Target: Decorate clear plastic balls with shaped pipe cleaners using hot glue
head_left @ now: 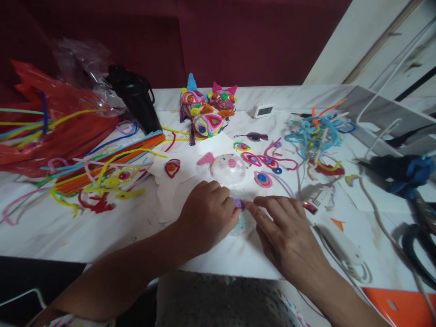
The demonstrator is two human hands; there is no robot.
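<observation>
My left hand (pixel 208 217) is closed, pinching a small purple fuzzy piece (pixel 239 204) that looks like a bit of pipe cleaner. From the other side, the index fingertip of my right hand (pixel 284 229) touches this piece, its fingers stretched and its thumb apart below. Under both hands lies a clear rounded plastic shape (pixel 243 227), partly covered by the fingers. Just beyond stands a clear plastic dome (pixel 229 170) with a pink dot and a pink ear-like piece (pixel 206 158). Eye-shaped pipe-cleaner coils (pixel 263 179) lie to its right.
Three finished colourful animal heads (pixel 207 125) stand at the back near a small white digital display (pixel 263 111). Pipe cleaners (pixel 112 175) and a black bottle (pixel 136 97) are at left. A blue pipe-cleaner tangle (pixel 316 136), a glue gun (pixel 337 236) with its cord, and scissors (pixel 420 250) are at right.
</observation>
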